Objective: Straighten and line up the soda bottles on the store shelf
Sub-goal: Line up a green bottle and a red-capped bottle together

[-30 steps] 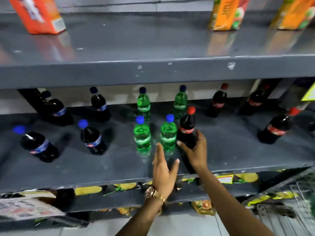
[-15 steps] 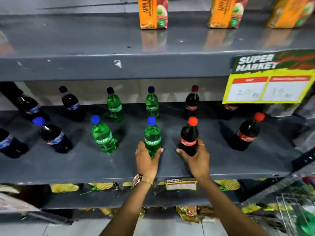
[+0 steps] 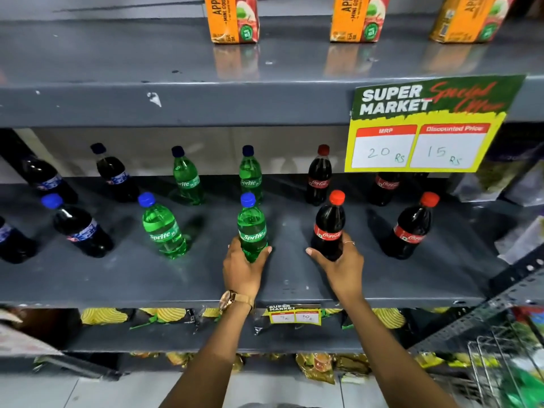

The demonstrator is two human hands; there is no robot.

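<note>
Soda bottles stand in two rows on the grey middle shelf (image 3: 147,287). My left hand (image 3: 242,269) grips the base of a green Sprite bottle (image 3: 251,228) in the front row. My right hand (image 3: 341,267) grips the base of a red-capped Coca-Cola bottle (image 3: 329,225) beside it. Both bottles stand upright. Another front Sprite bottle (image 3: 163,228) stands to the left, another Coca-Cola bottle (image 3: 412,228) to the right. Dark blue-capped cola bottles (image 3: 79,228) fill the left end. Two Sprite bottles (image 3: 250,175) and red-capped colas (image 3: 319,176) stand behind.
Orange apple juice cartons (image 3: 232,19) stand on the shelf above. A yellow and green price sign (image 3: 424,125) hangs from that shelf's edge at the right. Snack packets (image 3: 103,315) lie on the lower shelf. A wire basket (image 3: 506,369) sits at the bottom right.
My left hand moved from open in front of the shelf onto the front Sprite bottle. My right hand kept hold of the Coca-Cola bottle. My view shifted right, bringing the price sign in.
</note>
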